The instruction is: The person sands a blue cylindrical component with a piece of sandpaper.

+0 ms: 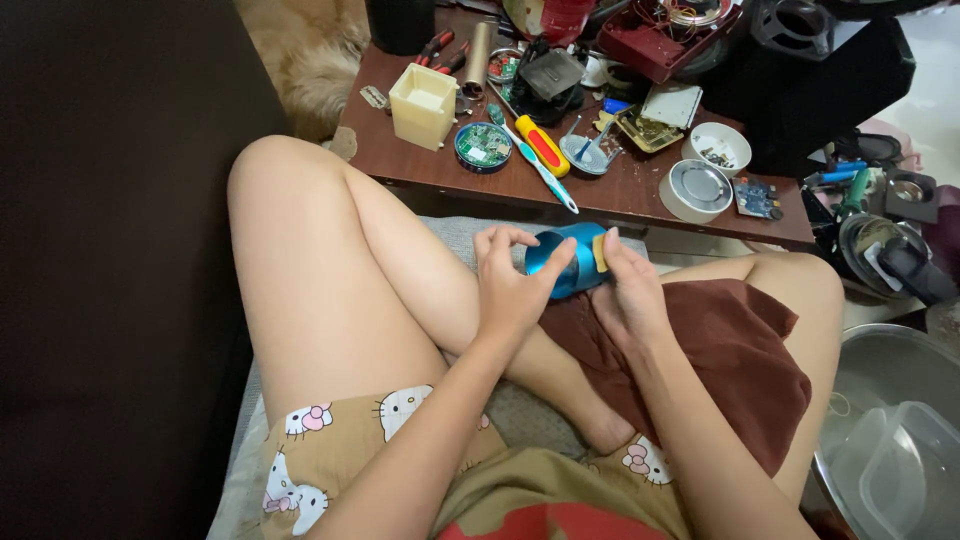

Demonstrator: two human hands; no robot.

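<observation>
Just before the near edge of the low brown desk [640, 195], both hands hold a blue cylindrical casing [562, 260] above the lap. Left hand [510, 290] has its grip clamped on the casing's near side, thumb across the shell. Right hand [632, 295] pinches a small yellow piece [599, 252] against the casing's far end. A toothbrush [540, 165] and a yellow-red screwdriver [542, 146] lie on the desk beyond the casing.

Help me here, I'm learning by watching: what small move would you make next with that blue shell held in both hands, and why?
Probably press the small yellow piece along the blue shell while steadying it. The right hand pinches that piece against the shell's edge, and the left hand cups the other side with its thumb on top, so the grip is already set.
</observation>
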